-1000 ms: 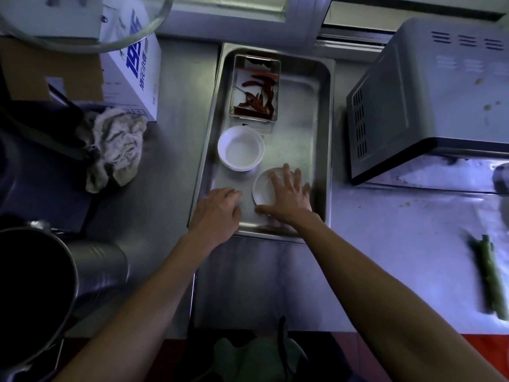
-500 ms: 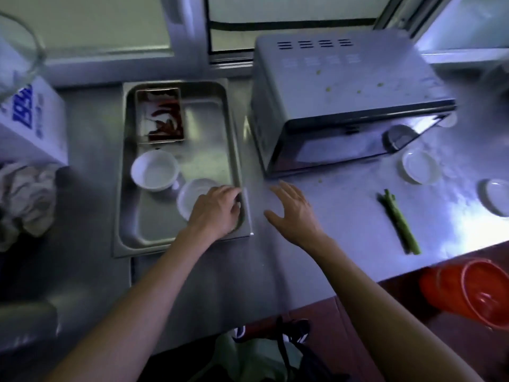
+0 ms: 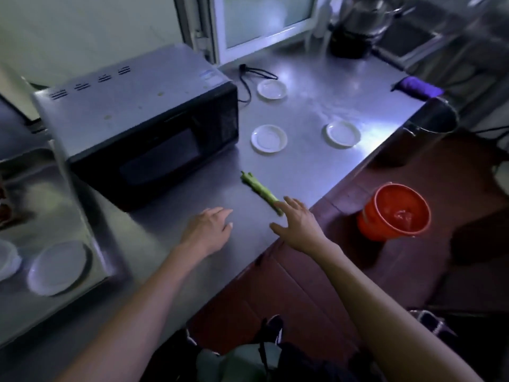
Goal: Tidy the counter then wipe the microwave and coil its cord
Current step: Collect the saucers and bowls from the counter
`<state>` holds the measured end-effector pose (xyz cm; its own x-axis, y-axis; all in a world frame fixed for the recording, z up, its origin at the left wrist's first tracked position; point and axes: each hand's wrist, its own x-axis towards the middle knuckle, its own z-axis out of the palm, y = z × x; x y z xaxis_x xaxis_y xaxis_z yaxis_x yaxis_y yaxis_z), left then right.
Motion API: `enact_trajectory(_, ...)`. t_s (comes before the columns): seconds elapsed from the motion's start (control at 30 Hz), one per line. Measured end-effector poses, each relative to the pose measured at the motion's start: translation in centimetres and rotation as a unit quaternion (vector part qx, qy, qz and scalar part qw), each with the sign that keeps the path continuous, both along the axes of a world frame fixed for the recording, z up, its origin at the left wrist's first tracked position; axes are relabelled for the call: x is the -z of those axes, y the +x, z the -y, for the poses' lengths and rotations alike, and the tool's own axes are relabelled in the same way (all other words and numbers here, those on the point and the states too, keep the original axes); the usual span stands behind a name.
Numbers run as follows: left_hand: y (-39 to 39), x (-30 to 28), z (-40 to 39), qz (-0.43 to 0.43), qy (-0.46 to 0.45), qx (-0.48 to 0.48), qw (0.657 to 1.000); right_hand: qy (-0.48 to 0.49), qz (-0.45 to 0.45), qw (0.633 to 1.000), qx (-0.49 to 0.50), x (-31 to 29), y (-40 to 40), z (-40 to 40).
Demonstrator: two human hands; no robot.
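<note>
Grey steel and black glass, the microwave (image 3: 143, 125) sits on the metal counter (image 3: 316, 172), its black cord (image 3: 249, 78) lying loose behind its right end. Three white saucers (image 3: 269, 138) rest to its right. A green vegetable stalk (image 3: 261, 192) lies in front; the right hand (image 3: 298, 226), fingers spread, covers its near tip. The left hand (image 3: 208, 230) hangs relaxed, holding nothing. An orange bucket (image 3: 395, 213) stands on the floor.

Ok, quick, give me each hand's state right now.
Left hand: open, fingers relaxed over the counter, holding nothing.
Right hand: open, fingers spread, reaching over the near end of the green stalk, not gripping it.
</note>
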<state>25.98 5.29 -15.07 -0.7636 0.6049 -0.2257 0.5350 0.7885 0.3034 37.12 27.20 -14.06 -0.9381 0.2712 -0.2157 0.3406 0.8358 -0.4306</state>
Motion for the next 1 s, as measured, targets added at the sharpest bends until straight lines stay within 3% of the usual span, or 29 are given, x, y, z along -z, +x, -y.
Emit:
enact_trajectory(0.43,6.3,-1.9,-20.4,-0.004,-0.040,0.197,0.980,-0.028,-0.012,0.977,0.209,0.5,12.8,-14.1)
enact_trajectory(0.6,7.4,-1.3,-25.5,-0.002,-0.051,0.239,0.970,-0.016,0.020,0.970,0.241,1.3,15.5,-17.2)
enact_trajectory(1.0,-0.2,2.1,-33.4,0.043,-0.050,0.214,0.975,0.033,0.094,0.977,0.189,2.9,7.2,-25.3)
